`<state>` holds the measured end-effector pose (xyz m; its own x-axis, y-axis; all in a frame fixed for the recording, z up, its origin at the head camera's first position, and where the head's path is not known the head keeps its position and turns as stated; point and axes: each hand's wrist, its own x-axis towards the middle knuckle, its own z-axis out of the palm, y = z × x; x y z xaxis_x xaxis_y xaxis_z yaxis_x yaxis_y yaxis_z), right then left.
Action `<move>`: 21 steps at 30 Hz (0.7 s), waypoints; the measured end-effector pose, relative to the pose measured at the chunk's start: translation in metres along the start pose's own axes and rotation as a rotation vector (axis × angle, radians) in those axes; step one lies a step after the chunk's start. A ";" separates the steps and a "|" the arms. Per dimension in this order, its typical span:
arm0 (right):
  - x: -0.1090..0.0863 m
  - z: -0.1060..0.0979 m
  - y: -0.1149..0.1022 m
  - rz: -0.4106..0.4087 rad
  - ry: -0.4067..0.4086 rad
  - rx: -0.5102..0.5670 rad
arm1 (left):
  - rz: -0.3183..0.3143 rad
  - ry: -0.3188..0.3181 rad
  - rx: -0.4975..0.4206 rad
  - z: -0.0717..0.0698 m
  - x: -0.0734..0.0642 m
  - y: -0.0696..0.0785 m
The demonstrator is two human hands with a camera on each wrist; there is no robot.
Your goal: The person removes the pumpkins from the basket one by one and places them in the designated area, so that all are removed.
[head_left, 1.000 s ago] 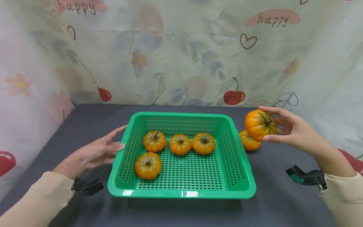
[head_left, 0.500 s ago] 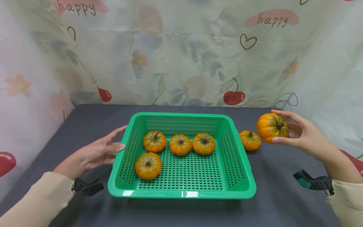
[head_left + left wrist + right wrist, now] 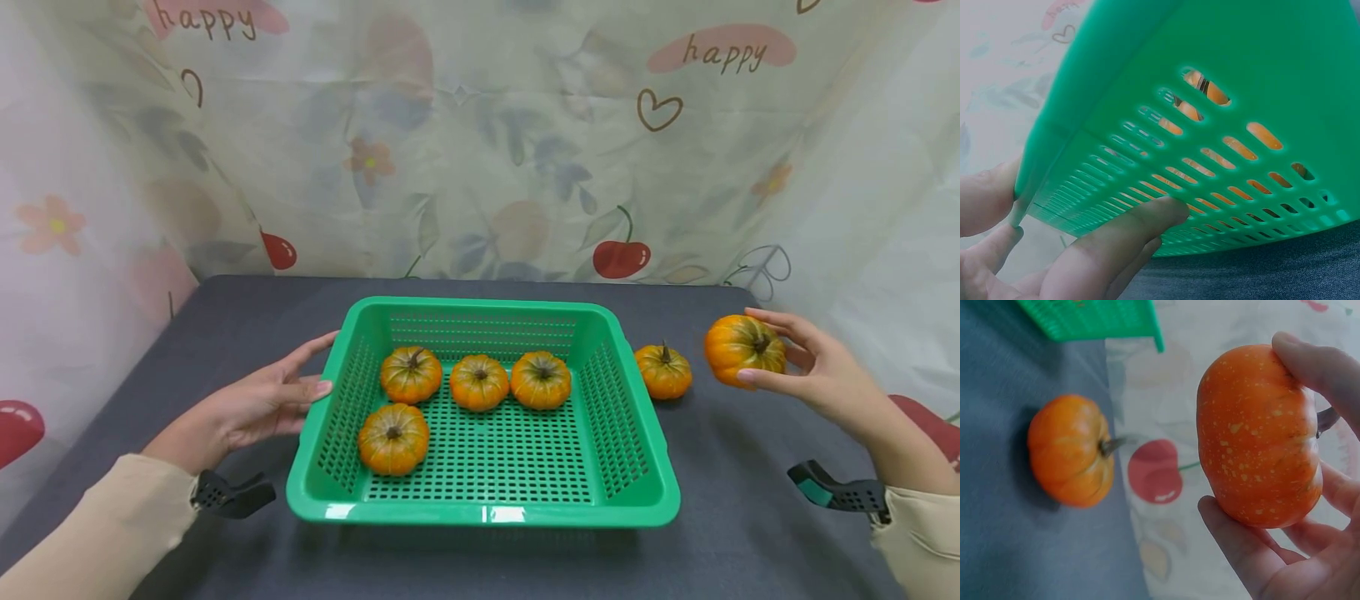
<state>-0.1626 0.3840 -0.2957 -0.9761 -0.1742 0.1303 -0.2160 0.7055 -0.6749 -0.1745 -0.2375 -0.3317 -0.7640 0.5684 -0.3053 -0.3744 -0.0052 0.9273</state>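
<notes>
A green plastic basket [image 3: 480, 510] stands on the dark table with several small orange pumpkins [image 3: 478, 382] inside. My left hand [image 3: 258, 406] grips the basket's left rim, its thumb on the rim and fingers against the slotted outer wall, as the left wrist view shows. To the basket's right, my right hand [image 3: 821, 367] holds another pumpkin [image 3: 745, 350] in the air between thumb and fingers. The right wrist view shows that pumpkin's speckled orange underside [image 3: 1254, 440]. One more pumpkin [image 3: 663, 372] sits on the table between basket and right hand, stem up.
The dark cloth-covered table [image 3: 570, 562] extends around the basket. Behind it hangs a printed curtain [image 3: 465, 150] with cherries, hearts and flowers, which also closes off both sides.
My right hand has carried its pumpkin right and slightly down, away from the basket, uncovering the pumpkin on the table. The left hand and basket have stayed in place.
</notes>
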 end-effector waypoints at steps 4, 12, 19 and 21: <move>0.001 0.002 0.011 0.056 -0.002 -0.022 | 0.000 0.002 -0.001 0.000 0.000 0.000; 0.004 0.007 0.035 0.094 -0.003 -0.043 | 0.000 0.002 -0.002 0.000 0.000 0.000; 0.010 0.015 0.043 0.137 -0.010 -0.094 | -0.003 0.010 0.004 0.001 0.000 0.000; 0.012 0.017 0.044 0.162 -0.032 -0.104 | -0.003 0.010 0.004 0.001 0.000 0.000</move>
<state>-0.1829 0.4011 -0.3362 -0.9973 -0.0730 0.0012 -0.0588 0.7932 -0.6062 -0.1746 -0.2367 -0.3317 -0.7682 0.5602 -0.3100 -0.3743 -0.0001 0.9273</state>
